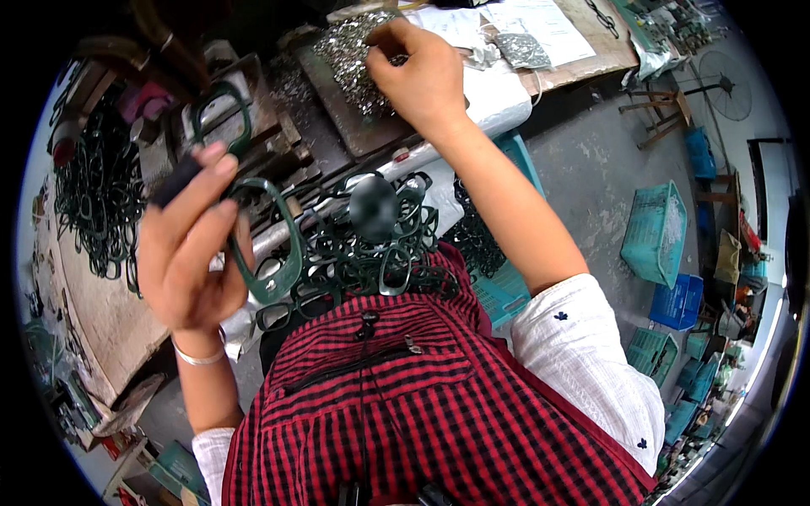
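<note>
My left hand (190, 244) is closed on a dark green eyeglass frame (283, 282), held up at the left above the bench edge. One rim stands beside my fingers and the other reaches toward a metal fixture (253, 126). Over a heap of small shiny metal parts (346, 63) on a flat board, my right hand (426, 80) has its thumb and fingers curled together at the heap's edge. What those fingertips hold, if anything, is too small to make out. Many more dark green eyeglass frames (392, 270) lie piled between my apron and the bench.
A large heap of dark frames (97, 185) covers the bench at far left. Papers (548, 29) and a small bag of metal parts (523, 51) lie at the back right. Teal crates (654, 228), a blue crate (675, 302), a wooden stool (662, 110) and a fan (724, 84) stand to the right.
</note>
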Demonstrator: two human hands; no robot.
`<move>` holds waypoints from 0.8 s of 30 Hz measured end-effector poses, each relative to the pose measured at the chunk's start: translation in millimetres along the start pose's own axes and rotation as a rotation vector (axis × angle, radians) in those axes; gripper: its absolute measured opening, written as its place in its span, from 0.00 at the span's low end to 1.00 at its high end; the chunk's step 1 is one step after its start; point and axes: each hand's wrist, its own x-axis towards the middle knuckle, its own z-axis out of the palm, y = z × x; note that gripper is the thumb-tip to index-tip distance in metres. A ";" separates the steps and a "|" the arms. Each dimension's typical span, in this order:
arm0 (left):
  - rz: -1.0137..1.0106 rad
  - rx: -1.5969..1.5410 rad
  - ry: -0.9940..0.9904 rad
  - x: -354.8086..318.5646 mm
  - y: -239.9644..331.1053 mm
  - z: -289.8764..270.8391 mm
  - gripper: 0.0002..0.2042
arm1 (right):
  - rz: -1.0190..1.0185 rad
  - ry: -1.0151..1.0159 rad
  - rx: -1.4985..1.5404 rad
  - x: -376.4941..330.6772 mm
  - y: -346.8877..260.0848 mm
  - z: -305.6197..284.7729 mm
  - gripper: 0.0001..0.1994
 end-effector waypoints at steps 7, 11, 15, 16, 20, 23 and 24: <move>-0.792 0.240 0.411 -84.6 -52.8 -38.0 0.07 | -0.006 -0.076 0.137 -1.5 -18.3 4.1 0.08; -0.896 0.384 0.262 -144.8 -152.2 -43.0 0.06 | -0.022 -0.026 0.094 -0.2 -25.1 2.9 0.06; -0.814 0.473 0.304 -160.2 -155.5 -21.0 0.04 | 0.189 0.019 0.224 -26.7 -26.1 -12.8 0.05; -0.761 0.488 0.263 -154.0 -153.3 -22.7 0.04 | 0.242 -0.019 0.248 -31.3 -29.5 -21.0 0.05; -0.688 0.538 0.162 -121.4 -151.8 -27.6 0.08 | 0.239 -0.172 0.484 -18.5 -76.6 -37.2 0.06; -0.821 0.728 -0.111 -118.8 -174.2 -31.8 0.10 | 0.163 -0.247 0.613 11.1 -118.2 -27.1 0.07; -0.868 0.762 -0.271 -125.5 -184.6 -29.5 0.09 | 0.170 -0.270 0.638 19.6 -127.8 -20.0 0.08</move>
